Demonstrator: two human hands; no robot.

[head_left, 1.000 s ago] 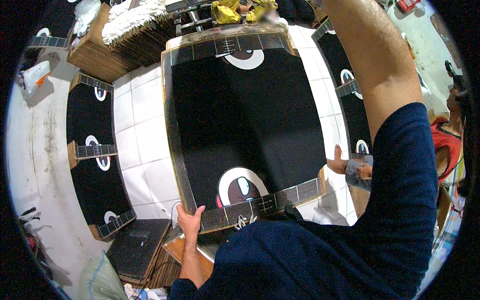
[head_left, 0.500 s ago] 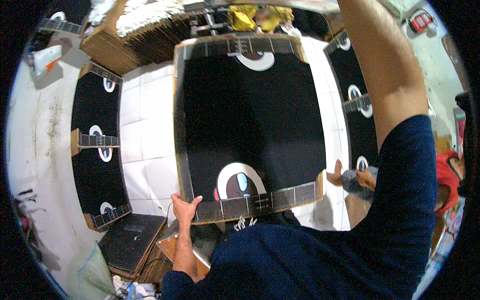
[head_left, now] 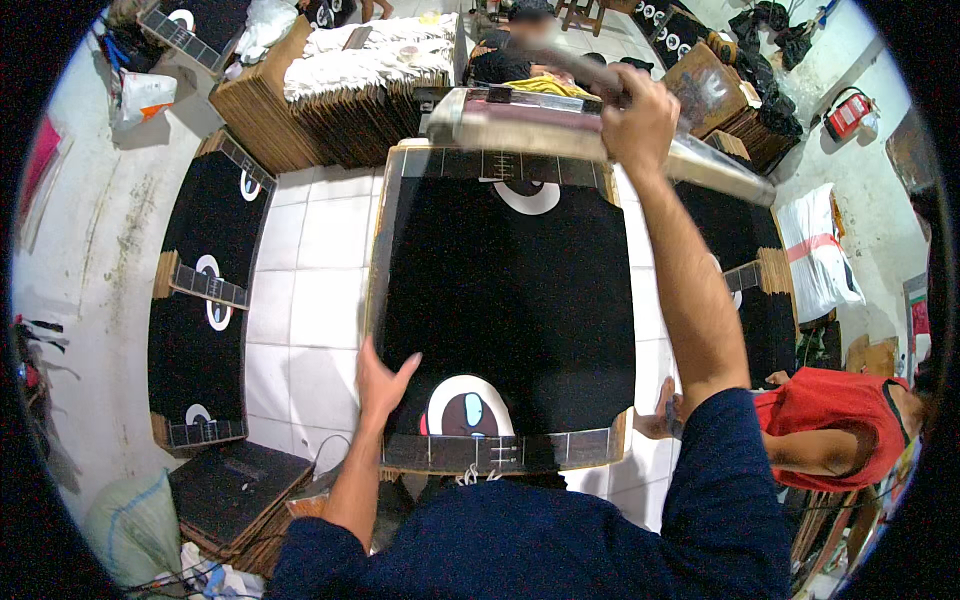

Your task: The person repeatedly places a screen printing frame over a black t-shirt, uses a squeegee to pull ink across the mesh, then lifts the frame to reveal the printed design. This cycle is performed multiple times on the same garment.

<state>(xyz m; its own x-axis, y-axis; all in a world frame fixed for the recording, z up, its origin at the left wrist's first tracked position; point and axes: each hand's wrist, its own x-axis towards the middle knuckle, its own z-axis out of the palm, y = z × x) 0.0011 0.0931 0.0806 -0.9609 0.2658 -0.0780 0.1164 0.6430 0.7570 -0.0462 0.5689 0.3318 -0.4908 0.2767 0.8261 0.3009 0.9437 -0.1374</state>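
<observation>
head: black panel [head_left: 510, 290], bulging sack [head_left: 130, 530]

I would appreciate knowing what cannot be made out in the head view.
In the head view:
Right hand: motion blur hides whether it grips the pale frame or the dark bar.
Left hand: the angle from above hides whether it touches the black panel.
White cords: the navy shirt hides where they lead.
Person in red: the picture's dark edge swallows part of the head.
</observation>
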